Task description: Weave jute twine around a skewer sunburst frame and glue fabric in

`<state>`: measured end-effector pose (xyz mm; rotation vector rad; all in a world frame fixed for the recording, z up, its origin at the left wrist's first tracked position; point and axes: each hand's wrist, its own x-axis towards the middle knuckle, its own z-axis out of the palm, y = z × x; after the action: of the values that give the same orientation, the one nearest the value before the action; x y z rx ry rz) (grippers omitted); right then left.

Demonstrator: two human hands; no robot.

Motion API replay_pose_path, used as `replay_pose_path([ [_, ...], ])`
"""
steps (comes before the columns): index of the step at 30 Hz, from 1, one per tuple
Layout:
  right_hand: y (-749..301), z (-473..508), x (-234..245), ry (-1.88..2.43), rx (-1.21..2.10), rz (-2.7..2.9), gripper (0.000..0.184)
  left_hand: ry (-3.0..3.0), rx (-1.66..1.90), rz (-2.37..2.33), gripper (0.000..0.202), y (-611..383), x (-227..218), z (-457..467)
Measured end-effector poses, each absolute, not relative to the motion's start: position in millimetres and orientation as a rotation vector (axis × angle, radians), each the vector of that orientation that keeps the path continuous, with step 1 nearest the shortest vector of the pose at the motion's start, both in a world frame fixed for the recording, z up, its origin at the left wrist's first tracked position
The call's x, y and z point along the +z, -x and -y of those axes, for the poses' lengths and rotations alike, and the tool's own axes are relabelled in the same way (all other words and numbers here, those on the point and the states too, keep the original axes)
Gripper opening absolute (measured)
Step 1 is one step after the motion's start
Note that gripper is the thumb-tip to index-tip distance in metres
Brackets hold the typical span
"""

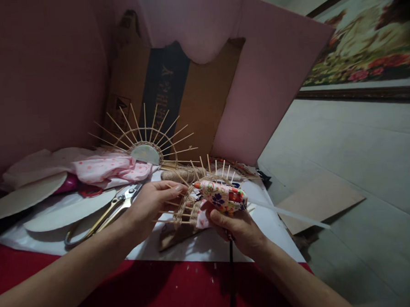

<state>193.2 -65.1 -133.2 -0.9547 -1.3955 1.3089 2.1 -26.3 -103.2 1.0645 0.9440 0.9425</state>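
Note:
My right hand (238, 227) is closed around a glue gun (219, 196) covered in a flowered pattern, its orange nozzle pointing left. A long clear glue stick (290, 214) sticks out of its back, and a black cord hangs below. With bent fingers my left hand (155, 202) grips the left edge of a woven twine piece (185, 212) built on thin wooden sticks. The nozzle tip is close to those fingertips, at the upper edge of the weave. Part of the woven piece is hidden behind the glue gun and my right hand.
Behind stands a half-round frame of radiating sticks (144, 143). A roll of twine (183, 174) lies nearer. Gold-handled scissors (108, 213), pale oval boards (68, 211) and pink spotted cloth (109, 170) are at left. A pink panel (243, 101) rises behind the white sheet (217, 249).

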Motion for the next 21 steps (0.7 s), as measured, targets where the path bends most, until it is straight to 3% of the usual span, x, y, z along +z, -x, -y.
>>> replay_pose_path([
  [8,-193.0,69.9,-130.0,1.006,1.296,1.445,0.052,-1.078,0.946,-0.972,0.016,-1.6,-105.8,25.7],
  [21,-193.6,66.8,-132.5,1.012,1.326,1.354,0.042,-1.088,0.935,-0.958,0.019,-1.5,-105.0,25.4],
])
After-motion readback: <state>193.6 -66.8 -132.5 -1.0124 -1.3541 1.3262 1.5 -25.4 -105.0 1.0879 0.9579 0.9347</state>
